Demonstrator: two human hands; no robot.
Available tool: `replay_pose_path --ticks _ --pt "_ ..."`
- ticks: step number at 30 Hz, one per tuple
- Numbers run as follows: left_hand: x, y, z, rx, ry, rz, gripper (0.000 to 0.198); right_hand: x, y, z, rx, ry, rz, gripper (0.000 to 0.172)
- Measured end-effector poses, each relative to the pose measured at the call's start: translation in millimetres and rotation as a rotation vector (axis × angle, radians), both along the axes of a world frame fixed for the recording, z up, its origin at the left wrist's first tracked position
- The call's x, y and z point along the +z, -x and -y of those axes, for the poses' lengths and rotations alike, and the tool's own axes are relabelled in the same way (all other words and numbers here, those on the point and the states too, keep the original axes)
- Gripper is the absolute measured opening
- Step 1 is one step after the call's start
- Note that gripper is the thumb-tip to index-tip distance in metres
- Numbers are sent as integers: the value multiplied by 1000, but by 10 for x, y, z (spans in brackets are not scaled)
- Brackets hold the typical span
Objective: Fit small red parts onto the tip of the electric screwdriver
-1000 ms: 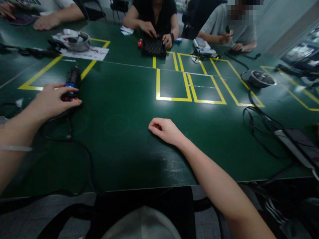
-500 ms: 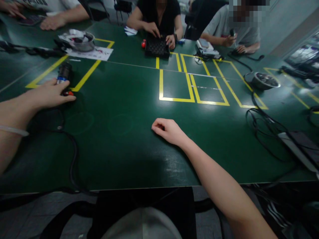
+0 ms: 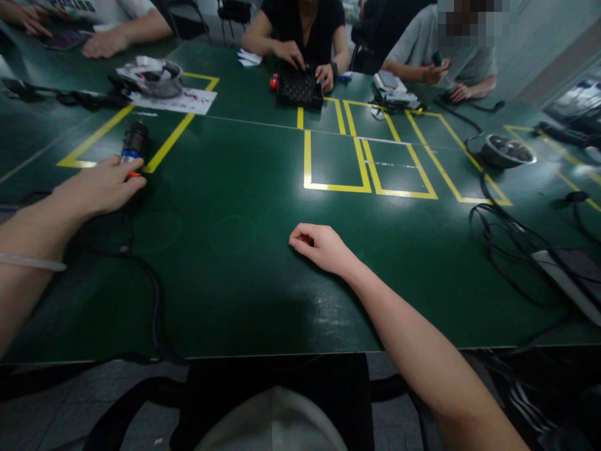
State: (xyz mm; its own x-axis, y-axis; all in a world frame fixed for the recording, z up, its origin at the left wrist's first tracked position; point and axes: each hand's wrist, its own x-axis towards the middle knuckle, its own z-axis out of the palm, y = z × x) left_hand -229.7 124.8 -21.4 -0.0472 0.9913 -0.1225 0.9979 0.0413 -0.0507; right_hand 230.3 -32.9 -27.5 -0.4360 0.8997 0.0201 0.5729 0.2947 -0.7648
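My left hand is closed around a black cylindrical tool with a blue ring and a red-orange part, at the left of the green table. The tool's black end points away from me, inside a yellow tape outline. A pale band circles my left wrist. My right hand rests on the table near the middle, its fingers curled together with nothing visible in them. Below my left hand a black cable runs to the table's front edge.
Yellow tape outlines mark the table. A metal bowl stands on paper at the back left, another bowl at the right. Cables and a grey device lie at the right. Across the table, a person handles a black tray.
The whole view has shifted slightly, so things appear a little farther right. My left hand still holds the tool, which looks more upright. My right hand keeps its place and curl.
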Motion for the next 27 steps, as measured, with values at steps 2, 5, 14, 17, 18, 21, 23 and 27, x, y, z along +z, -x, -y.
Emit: replay_pose_path --ticks 2,5,14,17,18,21,23,27 --pt "20 -198 163 -31 -30 2 63 -2 1 0 -2 4 -6 12" --pt "61 -574 455 -117 -54 68 63 -11 -2 -3 -6 11 -22 12" --pt "5 -1782 1298 -328 -123 384 65 -38 -13 -6 -9 38 -51 13" --pt "-52 -2127 1471 -378 -128 533 64 -53 -18 -6 -7 36 -80 13" --pt "-70 -2229 1511 -393 -128 579 62 -59 -22 -8 -9 34 -101 13" --pt "-111 -2479 1576 -448 -124 689 53 -76 -37 -18 -13 45 -183 15" --pt "-122 -2586 1585 -470 -117 724 49 -81 -48 -27 -16 56 -228 19" --pt "-93 -2646 1577 -505 -127 717 44 -74 -53 -31 -28 53 -284 23"
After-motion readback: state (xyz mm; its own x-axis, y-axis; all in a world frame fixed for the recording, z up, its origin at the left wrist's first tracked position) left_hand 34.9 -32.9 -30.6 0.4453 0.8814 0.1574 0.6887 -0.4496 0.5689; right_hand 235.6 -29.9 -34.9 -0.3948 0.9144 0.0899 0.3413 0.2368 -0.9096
